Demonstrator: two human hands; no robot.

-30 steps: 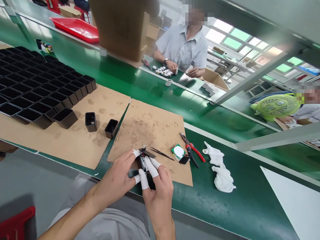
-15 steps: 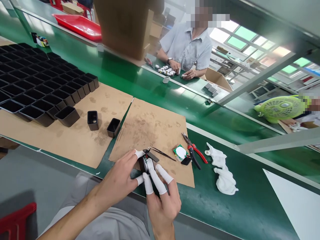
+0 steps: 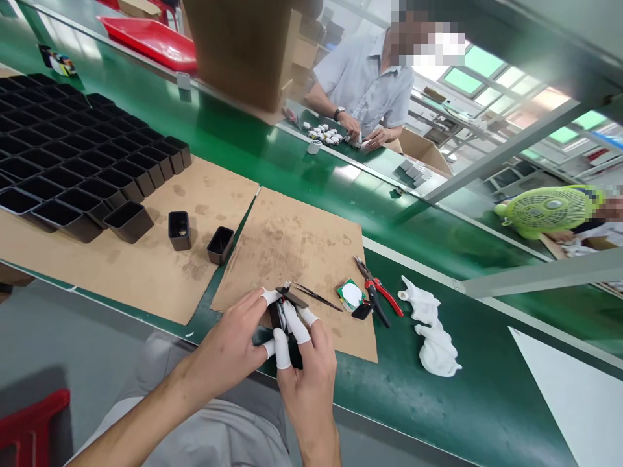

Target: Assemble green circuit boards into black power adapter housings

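Note:
Between both hands, at the front edge of the cardboard, is a small black plastic case (image 3: 275,318) with a dark flat lid piece (image 3: 294,298) at its top and a bit of red wire by it. My left hand (image 3: 233,334) grips the case from the left, thumb below and fingers above. On the other side my right hand (image 3: 304,363) has its fingers closed at the case's opening; they hide what is inside. White finger cots cover the fingertips of both hands. Tweezers (image 3: 317,296) lie just beyond, beside a green circuit board with a white disc (image 3: 351,295).
Red-and-black pliers (image 3: 377,290) and crumpled white gloves (image 3: 435,331) lie to the right. Two black cases (image 3: 180,231) stand left of centre, near many rows of similar ones (image 3: 82,155). Across the bench a co-worker (image 3: 363,97) handles small white parts. A green fan (image 3: 549,211) stands far right.
My right hand has shifted slightly up and left, its fingers closing in nearer the lid piece. My left hand keeps its grip. The co-worker across the bench has leaned forward.

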